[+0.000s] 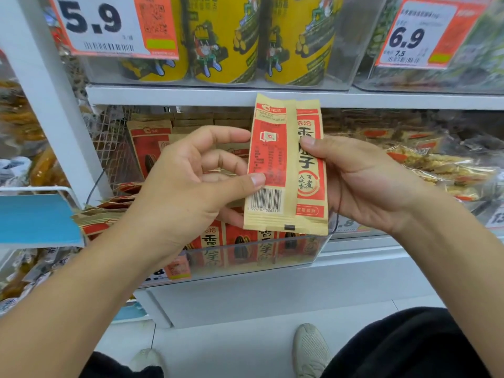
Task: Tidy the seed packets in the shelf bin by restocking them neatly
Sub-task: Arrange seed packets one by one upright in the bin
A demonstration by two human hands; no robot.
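Two tan-and-red seed packets are held upright in front of the shelf, overlapping. The front packet [268, 165] shows its back with a barcode; the one behind it [311, 173] shows its printed front. My left hand [196, 181] pinches the front packet's left edge between thumb and fingers. My right hand [362, 178] grips the rear packet's right side, thumb on its face. Below them a clear plastic shelf bin [308, 257] holds more seed packets [240, 246] standing upright. Further packets [148, 143] stand at the back of the bin.
A loose stack of seed packets [101, 216] lies at the bin's left edge beside a blue card [35, 219]. Yellow tubs [226, 36] and price tags [109, 25] fill the shelf above. Clear-wrapped snack bags [436, 165] lie to the right. White shelf post [54, 105] stands on the left.
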